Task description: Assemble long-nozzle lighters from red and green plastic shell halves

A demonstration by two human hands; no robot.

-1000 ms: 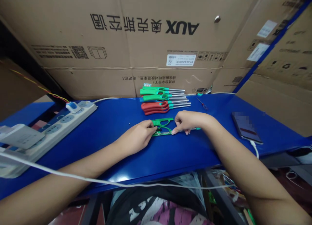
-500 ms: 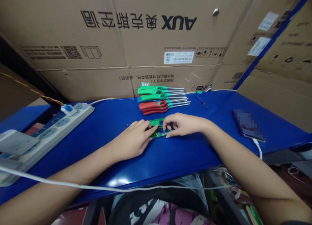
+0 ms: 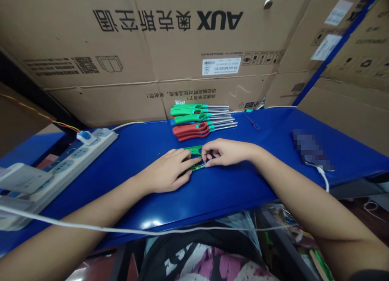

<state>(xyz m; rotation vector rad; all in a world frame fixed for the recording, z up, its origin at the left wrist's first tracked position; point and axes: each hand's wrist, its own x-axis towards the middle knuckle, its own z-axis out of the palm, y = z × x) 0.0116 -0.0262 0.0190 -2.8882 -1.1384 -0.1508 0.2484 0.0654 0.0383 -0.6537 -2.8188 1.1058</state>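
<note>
A green plastic lighter shell (image 3: 194, 151) lies open on the blue table (image 3: 231, 187), with a thin wire part showing inside it. My left hand (image 3: 168, 170) rests over its left end, fingers stretched along it and pressing it down. My right hand (image 3: 223, 152) is at its right end, fingers curled in a pinch on the shell and wire. Most of the shell is hidden under both hands.
A stack of green and red long-nosed lighters (image 3: 197, 121) lies behind the hands. A small red screwdriver (image 3: 252, 123) is to their right. A phone (image 3: 310, 149) on a white cable sits at the right; a white power strip (image 3: 69, 155) is at the left. Cardboard boxes (image 3: 170, 50) wall the back.
My right hand has slid left along the green shell until it meets the left hand. The left hand has stayed on the shell's left end.
</note>
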